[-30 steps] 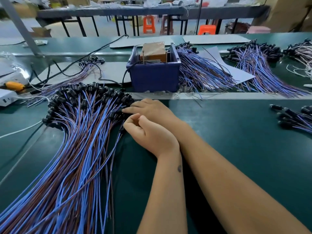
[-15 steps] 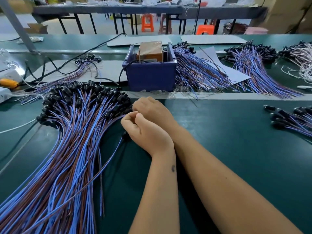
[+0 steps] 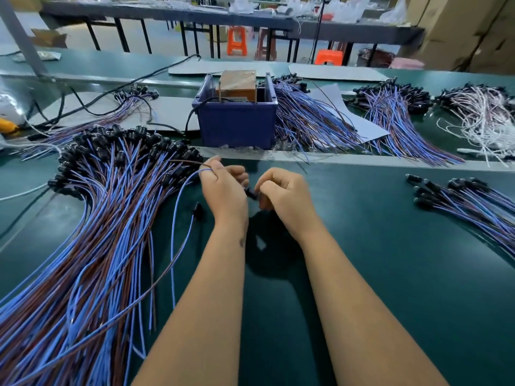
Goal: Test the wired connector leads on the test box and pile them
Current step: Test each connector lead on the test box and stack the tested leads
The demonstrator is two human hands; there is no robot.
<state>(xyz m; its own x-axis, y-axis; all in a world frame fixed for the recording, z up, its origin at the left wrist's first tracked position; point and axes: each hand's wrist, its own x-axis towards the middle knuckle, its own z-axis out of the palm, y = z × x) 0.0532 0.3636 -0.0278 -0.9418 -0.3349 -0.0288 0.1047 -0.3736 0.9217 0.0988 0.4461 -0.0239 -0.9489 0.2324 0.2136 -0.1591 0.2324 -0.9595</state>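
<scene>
Holding 1 lead's wires (image 3: pixel 178 207) in left hand (image 3: pixel 224 188), connector (image 3: pixel 251 194) pinched by right hand (image 3: pixel 284 196), next presenting it to the test box (image 3: pixel 237 84).

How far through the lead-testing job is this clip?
Early, by the look of it. Done: probably the small pile at the right. In hand: the left hand grips one lead's wires while the right hand pinches its black connector. Left: the big pile at the left.
</scene>
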